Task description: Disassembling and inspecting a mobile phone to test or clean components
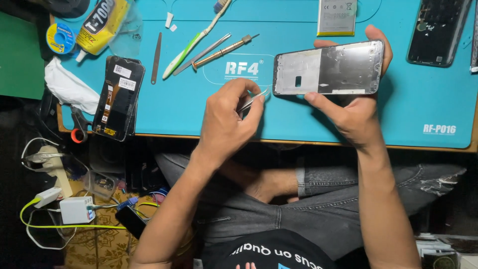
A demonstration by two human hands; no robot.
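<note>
Your left hand [226,119] pinches tweezers [253,100]; your right hand [354,112] grips the phone frame [328,68] by its edges above the desk [199,107].

Bare forearms, no sleeves; dk grey jeans, black tee.

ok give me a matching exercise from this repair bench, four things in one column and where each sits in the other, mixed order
Things:
1. phone frame
2. tweezers
3. toothbrush
4. glue tube

Places:
a. pinched in the left hand
b. lying on the blue mat, above the left hand
c. top left, partly off the mat's corner
d. held at its edges by the right hand

Pairs: 1-d, 2-a, 3-b, 4-c
</note>
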